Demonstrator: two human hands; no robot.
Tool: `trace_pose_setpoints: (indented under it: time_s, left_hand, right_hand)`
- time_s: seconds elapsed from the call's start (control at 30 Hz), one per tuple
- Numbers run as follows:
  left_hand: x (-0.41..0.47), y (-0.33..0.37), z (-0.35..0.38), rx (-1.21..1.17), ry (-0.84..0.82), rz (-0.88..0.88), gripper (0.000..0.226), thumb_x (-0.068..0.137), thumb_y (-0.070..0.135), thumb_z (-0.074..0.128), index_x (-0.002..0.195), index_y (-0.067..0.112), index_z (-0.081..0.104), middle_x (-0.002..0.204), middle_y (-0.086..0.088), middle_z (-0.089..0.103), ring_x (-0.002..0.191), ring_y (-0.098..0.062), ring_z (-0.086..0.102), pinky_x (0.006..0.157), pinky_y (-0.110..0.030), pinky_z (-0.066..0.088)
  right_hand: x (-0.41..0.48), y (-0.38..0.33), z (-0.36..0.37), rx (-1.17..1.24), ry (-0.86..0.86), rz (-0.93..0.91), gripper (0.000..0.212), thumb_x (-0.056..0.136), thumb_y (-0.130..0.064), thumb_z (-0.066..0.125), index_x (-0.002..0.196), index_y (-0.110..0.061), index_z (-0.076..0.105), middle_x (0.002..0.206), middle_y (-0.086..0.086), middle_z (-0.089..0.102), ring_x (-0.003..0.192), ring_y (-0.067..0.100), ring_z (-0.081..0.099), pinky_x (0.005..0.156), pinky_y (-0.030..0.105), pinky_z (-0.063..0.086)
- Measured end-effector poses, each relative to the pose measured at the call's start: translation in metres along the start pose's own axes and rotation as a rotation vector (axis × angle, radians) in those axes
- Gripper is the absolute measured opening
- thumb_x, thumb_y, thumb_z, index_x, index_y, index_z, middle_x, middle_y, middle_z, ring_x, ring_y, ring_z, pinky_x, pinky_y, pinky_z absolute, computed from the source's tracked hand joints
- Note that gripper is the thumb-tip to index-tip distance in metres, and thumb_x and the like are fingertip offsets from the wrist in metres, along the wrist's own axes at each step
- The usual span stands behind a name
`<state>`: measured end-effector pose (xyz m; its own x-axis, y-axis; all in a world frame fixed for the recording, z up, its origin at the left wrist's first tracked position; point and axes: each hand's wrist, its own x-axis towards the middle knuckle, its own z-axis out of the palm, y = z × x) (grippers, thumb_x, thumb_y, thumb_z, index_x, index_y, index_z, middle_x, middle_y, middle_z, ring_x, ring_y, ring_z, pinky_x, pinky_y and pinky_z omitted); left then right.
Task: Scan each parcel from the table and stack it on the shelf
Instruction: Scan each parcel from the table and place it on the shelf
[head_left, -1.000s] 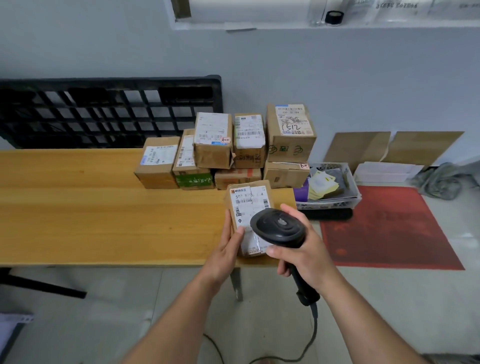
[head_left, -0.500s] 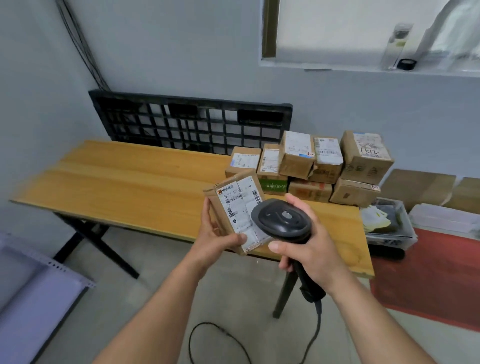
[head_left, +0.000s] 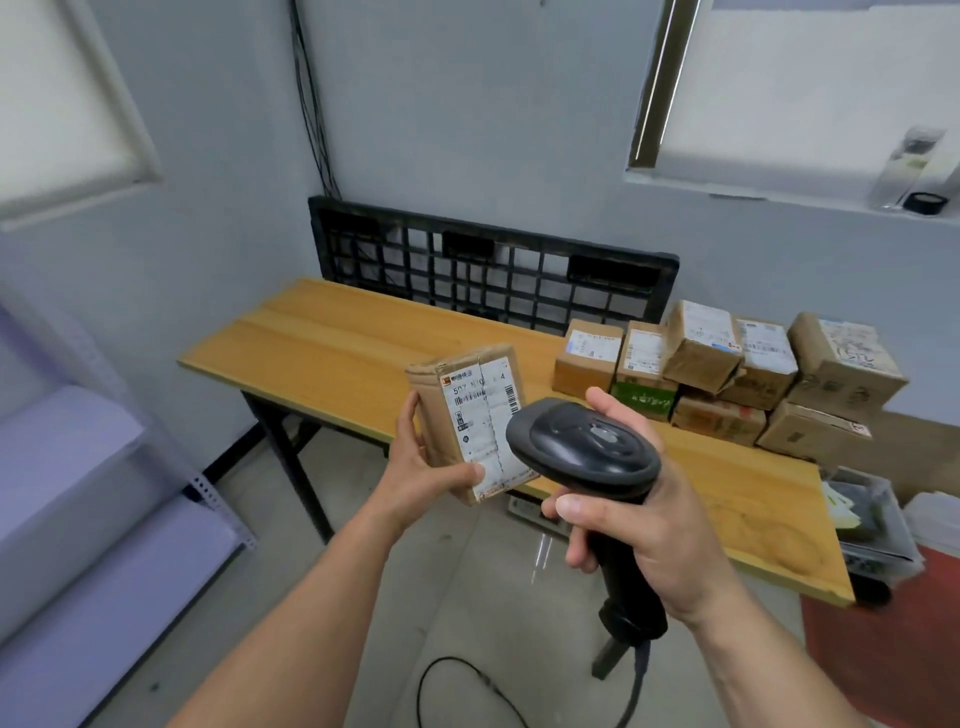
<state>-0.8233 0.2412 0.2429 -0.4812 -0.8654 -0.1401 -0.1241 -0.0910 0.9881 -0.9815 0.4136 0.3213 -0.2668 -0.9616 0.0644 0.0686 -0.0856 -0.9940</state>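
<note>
L grip (head_left: 415, 467) holds small labelled parcel (head_left: 467, 410) in mid-air, near edge of surface (head_left: 337, 343). R grip (head_left: 639, 535) clasps barcode scanner (head_left: 582, 447) at parcel's 4 o'clock. Prob. scan step; next: carry parcel to shelf (head_left: 78, 467) at 9 o'clock.

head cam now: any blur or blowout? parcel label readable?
Head view: shelf at left is smeared by blur; window at upper right is blown out white; label on the held parcel is soft, barcodes visible, text only partly legible; scanner looks fairly sharp.
</note>
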Motion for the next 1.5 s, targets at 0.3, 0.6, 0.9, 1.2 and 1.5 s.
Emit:
trace_pose_setpoints:
  time_s: [0.3,0.6,0.9,1.2,1.5]
  left_hand:
    - [-0.024,0.001,-0.006,0.002,0.09,0.009,0.129,0.05,0.022,0.084,0.149,0.043,0.004,0.139,-0.009,0.045,0.125,-0.022,0.048,0.1,-0.04,0.047]
    - [-0.055,0.007,0.018,0.056,0.166,0.008,0.133,0.05,0.027,0.091,0.15,0.042,0.004,0.142,-0.006,0.043,0.126,-0.018,0.046,0.097,-0.033,0.045]
    - [-0.105,0.01,0.014,0.089,0.294,0.04,0.138,0.04,0.042,0.089,0.15,0.04,0.007,0.147,0.002,0.038,0.128,-0.014,0.045,0.108,-0.041,0.041]
    - [-0.157,0.001,-0.015,0.122,0.445,0.055,0.131,0.049,0.028,0.09,0.15,0.037,0.007,0.144,0.001,0.043,0.116,-0.004,0.051,0.082,-0.014,0.047]
    - [-0.176,0.0,-0.051,0.122,0.477,0.065,0.134,0.041,0.037,0.088,0.15,0.039,0.009,0.142,0.001,0.046,0.125,-0.013,0.047,0.093,-0.022,0.044]
  right_hand:
    - [-0.01,-0.006,0.002,-0.026,-0.077,0.018,0.095,0.061,-0.007,0.081,0.139,-0.04,0.038,0.083,0.02,0.072,0.048,0.035,0.059,0.044,0.036,0.048]
    - [-0.037,-0.012,-0.026,-0.011,-0.118,0.032,0.097,0.057,-0.017,0.084,0.14,-0.039,0.039,0.078,0.014,0.072,0.047,0.035,0.059,0.049,0.041,0.048]
    - [-0.053,-0.009,-0.026,0.013,-0.243,-0.013,0.091,0.063,-0.005,0.08,0.135,-0.043,0.039,0.08,0.017,0.072,0.046,0.033,0.059,0.044,0.034,0.048]
    - [-0.061,-0.008,0.007,0.11,-0.394,-0.02,0.089,0.064,-0.005,0.077,0.134,-0.046,0.039,0.088,0.026,0.07,0.048,0.032,0.059,0.044,0.035,0.047]
    - [-0.065,-0.006,0.047,0.053,-0.417,-0.014,0.089,0.066,-0.003,0.08,0.136,-0.041,0.041,0.069,0.012,0.069,0.049,0.034,0.058,0.05,0.041,0.047]
